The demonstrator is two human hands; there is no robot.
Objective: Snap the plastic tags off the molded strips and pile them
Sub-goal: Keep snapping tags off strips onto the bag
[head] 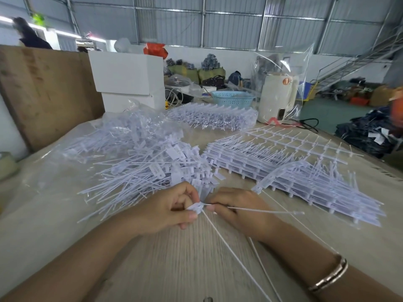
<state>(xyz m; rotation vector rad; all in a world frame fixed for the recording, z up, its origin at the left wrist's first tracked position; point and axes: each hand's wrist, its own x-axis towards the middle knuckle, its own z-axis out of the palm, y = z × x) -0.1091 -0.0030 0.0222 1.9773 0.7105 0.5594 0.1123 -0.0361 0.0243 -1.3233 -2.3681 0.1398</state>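
Hands meet near the middle of the table's (pixel 174 258) near half. The left hand (pixel 168 211) pinches a white plastic tag (pixel 196 207) between thumb and curled fingers, and the right hand (pixel 237 209) pinches the thin strand (pixel 261 211) running rightward from that tag; a second thin strand (pixel 229 251) slants down toward the near edge. Motion blur makes it hard to tell whether the tag is already free of its strip. Just beyond the left hand lies the pile of loose tags (pixel 148 166), spreading toward the left edge over clear plastic sheeting. Beside the right hand, toward the right edge, sits a stack of molded strips (pixel 283 171), one strip curling up off its near end. Farther back a bagged bundle of strips (pixel 213 116) lies near the far edge, with a white box (pixel 128 73), a blue basket (pixel 232 98) and a white kettle (pixel 277 97) behind it. A metal bangle (pixel 331 274) circles the right wrist.
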